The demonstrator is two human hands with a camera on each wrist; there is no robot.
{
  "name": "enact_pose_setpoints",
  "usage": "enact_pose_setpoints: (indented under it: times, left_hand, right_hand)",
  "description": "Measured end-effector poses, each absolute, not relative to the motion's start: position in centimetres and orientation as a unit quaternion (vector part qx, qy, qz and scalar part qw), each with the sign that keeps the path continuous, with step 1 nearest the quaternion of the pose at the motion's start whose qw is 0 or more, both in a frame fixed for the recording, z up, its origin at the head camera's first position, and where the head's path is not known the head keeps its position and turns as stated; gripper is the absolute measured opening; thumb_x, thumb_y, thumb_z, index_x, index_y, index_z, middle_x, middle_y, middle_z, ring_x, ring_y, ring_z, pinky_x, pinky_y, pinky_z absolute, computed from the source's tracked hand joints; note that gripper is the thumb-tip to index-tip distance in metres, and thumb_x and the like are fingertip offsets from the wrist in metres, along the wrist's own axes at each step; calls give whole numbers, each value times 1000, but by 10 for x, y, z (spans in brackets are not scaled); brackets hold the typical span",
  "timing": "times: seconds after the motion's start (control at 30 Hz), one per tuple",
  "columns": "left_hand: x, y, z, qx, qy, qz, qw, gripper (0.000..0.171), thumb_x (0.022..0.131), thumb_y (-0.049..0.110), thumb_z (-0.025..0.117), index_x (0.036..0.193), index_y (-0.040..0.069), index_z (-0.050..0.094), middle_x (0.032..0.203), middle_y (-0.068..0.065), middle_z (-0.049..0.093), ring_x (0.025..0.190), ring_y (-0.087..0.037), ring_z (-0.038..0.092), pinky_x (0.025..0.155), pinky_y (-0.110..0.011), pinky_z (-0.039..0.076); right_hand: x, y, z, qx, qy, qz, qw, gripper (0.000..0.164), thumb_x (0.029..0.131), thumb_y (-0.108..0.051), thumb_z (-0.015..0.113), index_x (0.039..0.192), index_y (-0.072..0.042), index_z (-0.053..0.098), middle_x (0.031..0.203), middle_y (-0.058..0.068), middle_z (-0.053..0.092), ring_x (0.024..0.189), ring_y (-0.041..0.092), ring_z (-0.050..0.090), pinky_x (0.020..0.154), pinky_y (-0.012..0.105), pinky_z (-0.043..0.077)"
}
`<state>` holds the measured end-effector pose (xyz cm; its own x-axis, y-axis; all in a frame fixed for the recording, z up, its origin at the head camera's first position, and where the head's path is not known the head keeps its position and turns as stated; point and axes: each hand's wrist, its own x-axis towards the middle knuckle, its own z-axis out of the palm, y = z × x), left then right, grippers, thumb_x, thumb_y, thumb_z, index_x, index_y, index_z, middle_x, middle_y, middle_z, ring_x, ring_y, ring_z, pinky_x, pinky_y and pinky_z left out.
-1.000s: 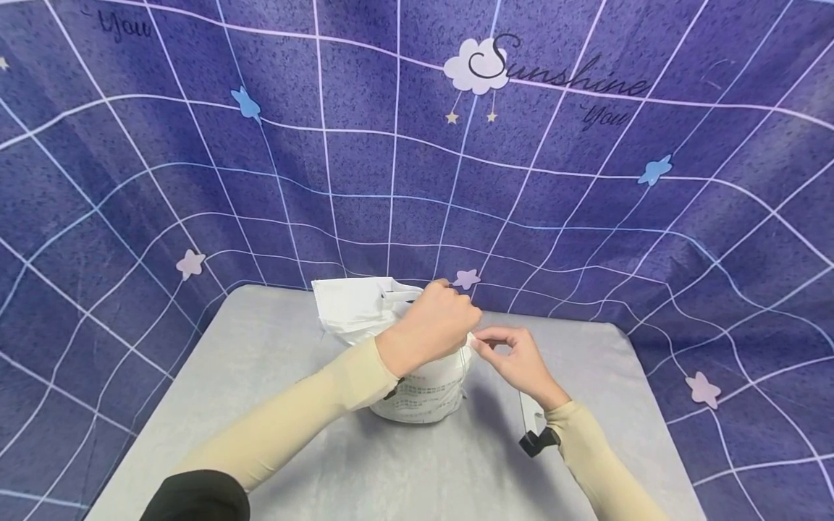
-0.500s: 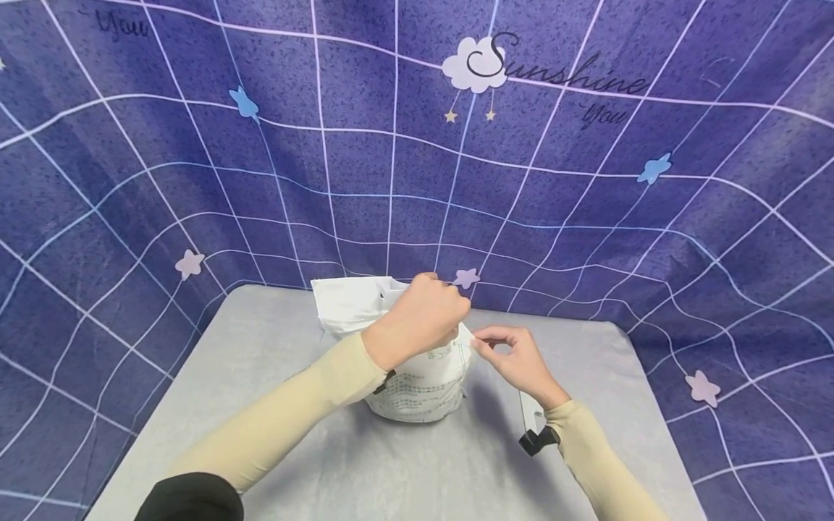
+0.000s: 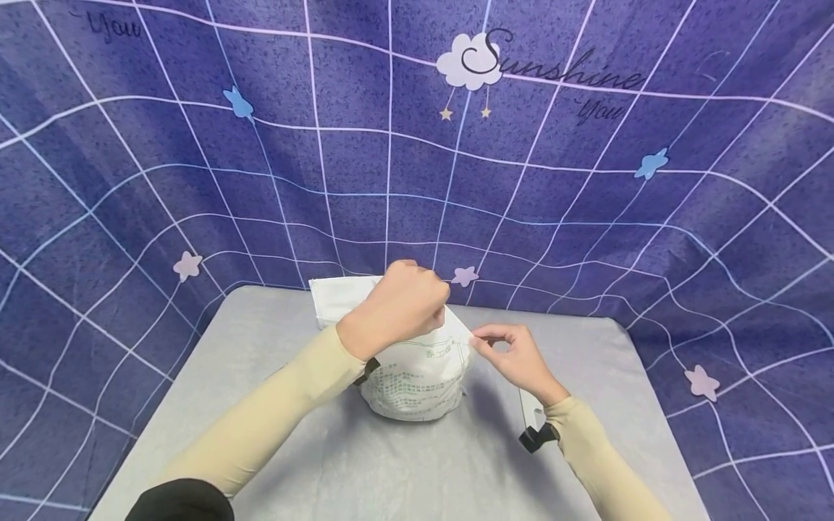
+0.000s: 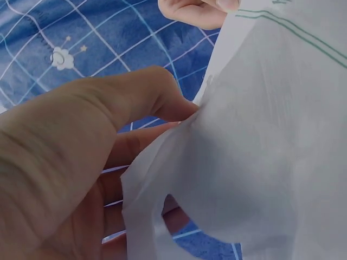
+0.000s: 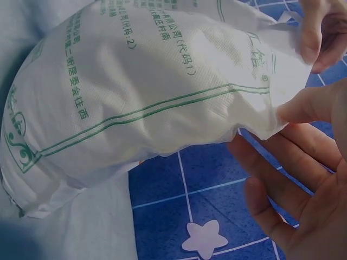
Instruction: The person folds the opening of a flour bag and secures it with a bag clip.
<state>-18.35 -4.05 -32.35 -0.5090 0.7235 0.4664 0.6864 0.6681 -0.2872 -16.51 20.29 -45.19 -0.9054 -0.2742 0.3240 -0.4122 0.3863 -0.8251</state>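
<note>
A plump, white, plastic-looking bag [image 3: 413, 383] with green print stands upright on the grey, cloth-covered table [image 3: 326, 470]. Its base rests on the surface, which presumably leaves both hands free for the top. The left hand [image 3: 404, 300] pinches the thin upper edge between thumb and fingers, near a cut-out opening; the lower fingers lie behind the sheet. The right hand [image 3: 517, 354] pinches the right upper corner between thumb and finger, its other fingers spread apart and loosely bent. The edge runs straight between the two holds, suggesting that they serve to keep it taut. Pose: the left forearm slants across the bag's left front, knuckles uppermost; the right forearm enters from the lower right, thumb side towards the bag.
</note>
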Motion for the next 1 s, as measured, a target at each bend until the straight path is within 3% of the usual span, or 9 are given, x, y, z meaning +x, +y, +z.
enact_pose_setpoints:
  times: [0.23, 0.53, 1.0]
  left_hand:
    - [-188, -49, -322, -407, -868, 18, 282, 40, 74, 13, 74, 54, 25, 42, 51, 8, 42, 47, -15, 45, 50, -35, 45]
    - [-190, -60, -318, -399, -880, -2, 257, 30, 80, 17, 76, 58, 23, 56, 55, 8, 50, 51, -17, 48, 52, -37, 48]
    - [-193, -77, -314, -401, -884, -33, 240, 27, 90, 20, 73, 65, 23, 63, 56, 8, 45, 51, -17, 45, 46, -35, 42]
  right_hand:
    - [-166, 203, -452, 206, -828, 517, 66, 9, 96, -8, 79, 102, -9, 85, 97, 2, 82, 81, 9, 69, 75, 24, 53]
    - [-165, 203, -450, 210, -829, 514, 64, 10, 97, -9, 78, 103, -9, 85, 97, 2, 82, 80, 9, 69, 74, 24, 53]
    - [-164, 203, -449, 217, -826, 517, 61, 11, 97, -7, 77, 104, -8, 85, 98, 3, 82, 79, 11, 69, 73, 24, 53]
